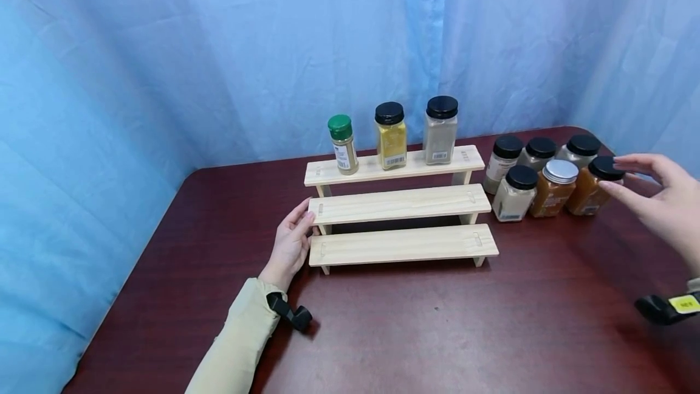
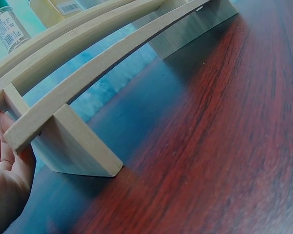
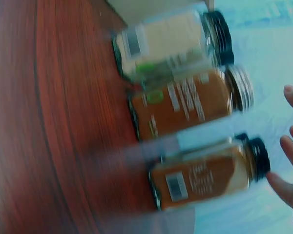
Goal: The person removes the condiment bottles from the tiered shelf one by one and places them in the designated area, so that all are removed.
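Observation:
A three-tier wooden spice rack (image 1: 401, 204) stands on the table. My left hand (image 1: 290, 245) holds the left end of its middle shelf, thumb on the wood and fingers partly hidden behind the end. On the top shelf are a green-capped spice bottle (image 1: 344, 154), a jar of yellow powder (image 1: 392, 141) and a black-lidded jar of greyish powder (image 1: 440, 132). To the right, my right hand (image 1: 662, 193) reaches with thumb and fingers spread around the black lid of an orange-brown spice jar (image 3: 205, 180). In the right wrist view, one fingertip is right at that lid.
Beside that jar stand a silver-lidded brown spice jar (image 1: 552, 193) and a black-lidded pale powder jar (image 1: 513, 196). Several more black-lidded jars, one a round bottle (image 1: 497, 169), are behind them, close to the rack's right end. Blue curtains (image 1: 306, 47) hang around the dark red table (image 1: 410, 333).

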The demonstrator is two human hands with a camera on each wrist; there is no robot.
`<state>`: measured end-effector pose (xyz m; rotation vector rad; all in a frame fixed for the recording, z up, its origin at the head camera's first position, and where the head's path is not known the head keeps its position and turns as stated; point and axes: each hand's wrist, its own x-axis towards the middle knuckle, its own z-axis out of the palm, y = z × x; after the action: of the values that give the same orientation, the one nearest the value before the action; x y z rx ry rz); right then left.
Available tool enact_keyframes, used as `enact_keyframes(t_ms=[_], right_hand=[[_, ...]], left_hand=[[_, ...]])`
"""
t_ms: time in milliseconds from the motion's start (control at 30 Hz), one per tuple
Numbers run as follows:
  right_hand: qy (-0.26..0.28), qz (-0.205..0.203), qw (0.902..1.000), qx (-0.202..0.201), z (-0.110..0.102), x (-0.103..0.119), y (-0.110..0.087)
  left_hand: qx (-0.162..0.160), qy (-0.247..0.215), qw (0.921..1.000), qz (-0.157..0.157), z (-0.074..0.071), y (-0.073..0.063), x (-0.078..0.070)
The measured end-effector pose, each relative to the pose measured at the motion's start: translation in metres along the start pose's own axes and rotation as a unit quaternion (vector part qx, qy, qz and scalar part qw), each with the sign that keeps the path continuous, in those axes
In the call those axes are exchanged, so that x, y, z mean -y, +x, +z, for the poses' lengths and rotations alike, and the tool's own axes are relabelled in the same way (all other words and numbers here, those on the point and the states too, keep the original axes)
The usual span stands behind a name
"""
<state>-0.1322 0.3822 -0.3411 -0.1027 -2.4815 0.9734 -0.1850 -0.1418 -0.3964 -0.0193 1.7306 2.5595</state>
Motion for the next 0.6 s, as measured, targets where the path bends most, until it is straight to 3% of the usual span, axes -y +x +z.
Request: enact_keyframes(t_ms=[267,600], right_hand=[[0.02,-0.002,0.9998,-0.005,0.005,0.021,-0.007],[0.07,-0.053,0.9962,0.005,0.018,0.045,-0.009]], left_hand=[[-0.003,0.004,1.0,-0.002,0.001,0.0,0.0],[-0.005,0.014,0.9999,-0.001,0.0,0.0,-0.001]])
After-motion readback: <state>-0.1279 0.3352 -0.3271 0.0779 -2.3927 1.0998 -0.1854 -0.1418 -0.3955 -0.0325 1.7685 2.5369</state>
